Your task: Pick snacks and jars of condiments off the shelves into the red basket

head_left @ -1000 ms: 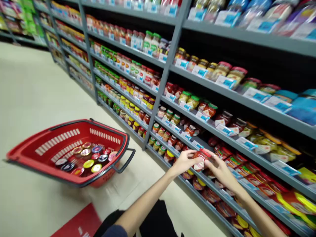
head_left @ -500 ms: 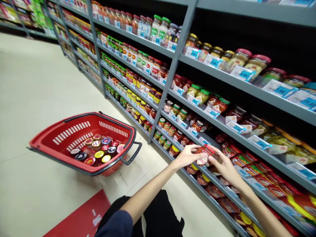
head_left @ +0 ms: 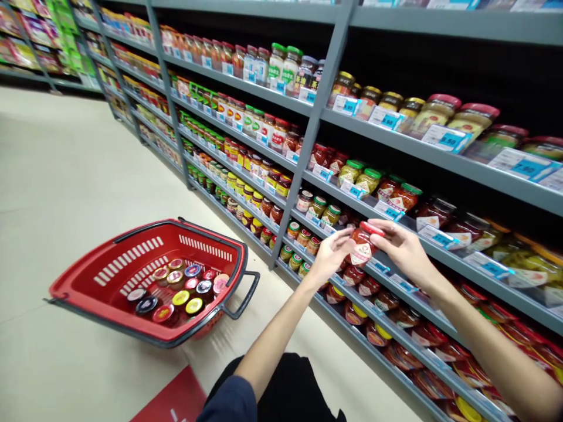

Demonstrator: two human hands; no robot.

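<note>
Between my two hands is a glass jar of red sauce [head_left: 363, 245] with a red lid and a pale label, tilted slightly in front of the shelves. My left hand [head_left: 331, 253] grips its left side, fingers behind the glass. My right hand [head_left: 398, 243] closes on the lid from the right, thumb at the lid's near edge. Down on the floor to the left stands a red shopping basket [head_left: 83, 293] with several lidded jars inside, their tops yellow, red, black, blue and white.
Grey shelving [head_left: 328, 76] runs along the right, packed with jars and price tags. Green-lidded jars [head_left: 358, 174] stand on a shelf behind my hands. The basket's black handle [head_left: 246, 296] sticks out toward the shelves. A red sign [head_left: 176, 398] lies on the pale floor.
Both hands have raised the jar a little, and its label now faces me more fully. My right hand has shifted to the lid. The basket sits slightly lower in view.
</note>
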